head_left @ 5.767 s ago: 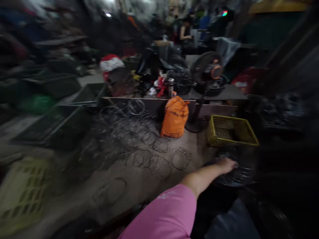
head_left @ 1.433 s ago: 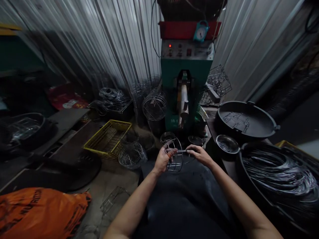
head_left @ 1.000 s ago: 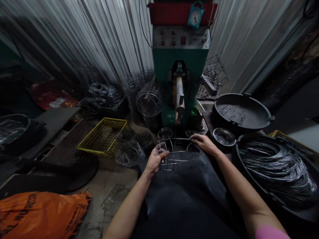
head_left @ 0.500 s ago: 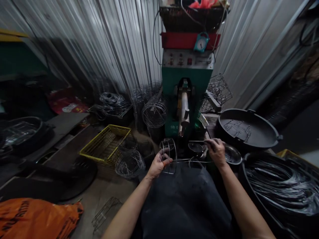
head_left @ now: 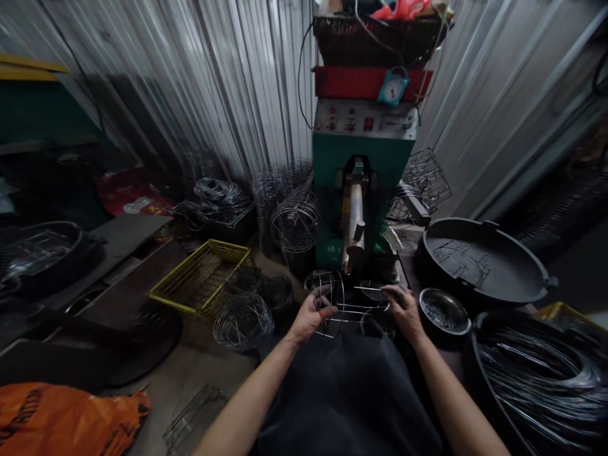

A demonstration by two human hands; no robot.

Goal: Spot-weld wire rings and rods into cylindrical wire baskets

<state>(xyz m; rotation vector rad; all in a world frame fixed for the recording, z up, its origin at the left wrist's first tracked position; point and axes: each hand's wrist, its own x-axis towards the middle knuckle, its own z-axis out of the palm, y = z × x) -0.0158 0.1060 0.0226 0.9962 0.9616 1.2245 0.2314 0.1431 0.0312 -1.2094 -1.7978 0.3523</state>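
Note:
My left hand (head_left: 311, 316) is closed on a small round wire frame (head_left: 341, 297) above the dark apron (head_left: 342, 386). Thin straight rods stretch from the frame toward the right. In my right hand (head_left: 405, 307) a short thin metal rod (head_left: 368, 289) is pinched, pointing left toward the frame. Both hands are just below the green machine (head_left: 327, 171), whose metal arm (head_left: 355, 221) reaches down toward the wire frame without touching it.
A yellow basket (head_left: 175, 304) and round wire pieces (head_left: 242, 322) lie to the left. On the right stand a metal bowl of small parts (head_left: 464, 326), a large black pan (head_left: 515, 272) and a tub of wire rods (head_left: 536, 380). An orange bag (head_left: 71, 418) lies lower left.
My right hand has come left and slightly down with its rod, closer to the wire frame. My left hand and the frame have shifted a little right; the view has shifted too.

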